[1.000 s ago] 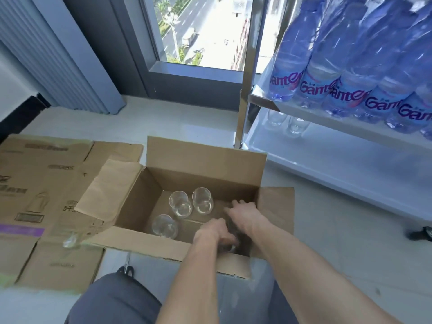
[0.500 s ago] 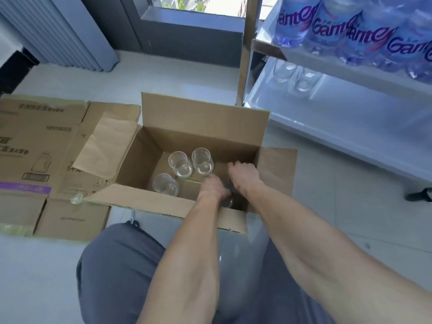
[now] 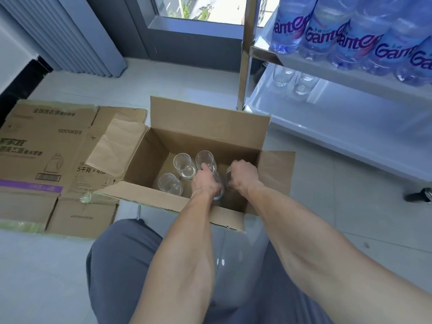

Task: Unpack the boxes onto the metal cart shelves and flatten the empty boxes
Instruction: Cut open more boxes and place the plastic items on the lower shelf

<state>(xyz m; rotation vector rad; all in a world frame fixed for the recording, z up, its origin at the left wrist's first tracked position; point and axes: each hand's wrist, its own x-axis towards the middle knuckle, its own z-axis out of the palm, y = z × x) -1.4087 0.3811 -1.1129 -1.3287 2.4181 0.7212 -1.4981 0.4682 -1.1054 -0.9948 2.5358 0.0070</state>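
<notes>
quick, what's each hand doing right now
Left hand: curled round a glass inside the box.
Right hand: curled round another glass in the box.

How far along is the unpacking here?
Done: one flattened box lies on the floor, bottles and two glasses are shelved. In hand: left hand and right hand each grip a glass inside the open box. Left: three loose glasses, then flattening.
</notes>
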